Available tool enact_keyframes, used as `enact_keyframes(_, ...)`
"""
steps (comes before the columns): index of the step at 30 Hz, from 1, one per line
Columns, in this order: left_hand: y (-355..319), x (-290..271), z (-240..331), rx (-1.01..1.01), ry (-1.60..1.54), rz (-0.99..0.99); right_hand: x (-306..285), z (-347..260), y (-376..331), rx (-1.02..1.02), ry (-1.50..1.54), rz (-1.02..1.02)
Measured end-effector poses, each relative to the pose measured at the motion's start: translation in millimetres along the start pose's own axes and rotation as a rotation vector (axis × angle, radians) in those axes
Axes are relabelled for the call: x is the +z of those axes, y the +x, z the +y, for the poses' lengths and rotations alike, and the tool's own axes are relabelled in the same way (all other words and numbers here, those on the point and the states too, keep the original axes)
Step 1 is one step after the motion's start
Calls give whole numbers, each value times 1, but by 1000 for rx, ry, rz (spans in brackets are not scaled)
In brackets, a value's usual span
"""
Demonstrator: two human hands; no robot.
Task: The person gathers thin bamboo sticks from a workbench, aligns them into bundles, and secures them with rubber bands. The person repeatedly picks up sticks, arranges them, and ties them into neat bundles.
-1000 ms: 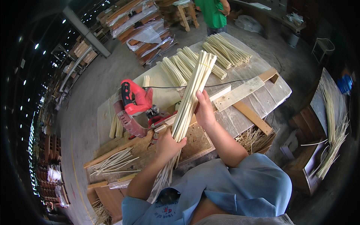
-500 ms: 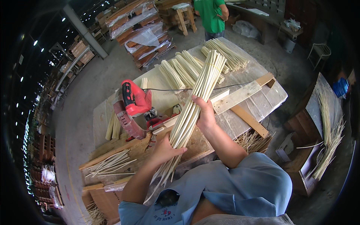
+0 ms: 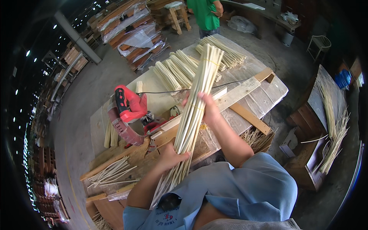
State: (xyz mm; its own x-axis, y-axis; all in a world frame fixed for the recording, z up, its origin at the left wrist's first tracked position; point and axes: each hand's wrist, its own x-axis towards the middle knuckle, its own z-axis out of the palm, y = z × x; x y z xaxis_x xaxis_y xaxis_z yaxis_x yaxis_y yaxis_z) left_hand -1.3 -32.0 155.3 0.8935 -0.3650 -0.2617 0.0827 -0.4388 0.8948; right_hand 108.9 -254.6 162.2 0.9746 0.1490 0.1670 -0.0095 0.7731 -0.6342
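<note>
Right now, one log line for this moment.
left hand: gripping bundle, lower part | right hand: gripping bundle, higher up | bundle: tilted | other bundles: lying on table | saw: left of bundle, untouched

Head view (fisheye), facing down, over hands (image 3: 170, 156)

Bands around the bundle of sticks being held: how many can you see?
2: an upper band near the far end of the bundle, and a lower band beside the right hand. Others may be hidden, perhaps under the left hand.
</note>
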Motion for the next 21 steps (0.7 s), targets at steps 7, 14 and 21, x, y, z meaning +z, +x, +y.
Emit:
enact_keyframes(7, 11, -10, -14, -52, -88, -30, 4, 66, -54, 160, 138, -81)
enact_keyframes(14, 13, -5, -1, -31, -64, -112, -16, 31, -11, 56, 10, -81)
enact_keyframes(21, 9, -7, -7, -12, -166, -94, 1, 63, -58, 189, 157, -144)
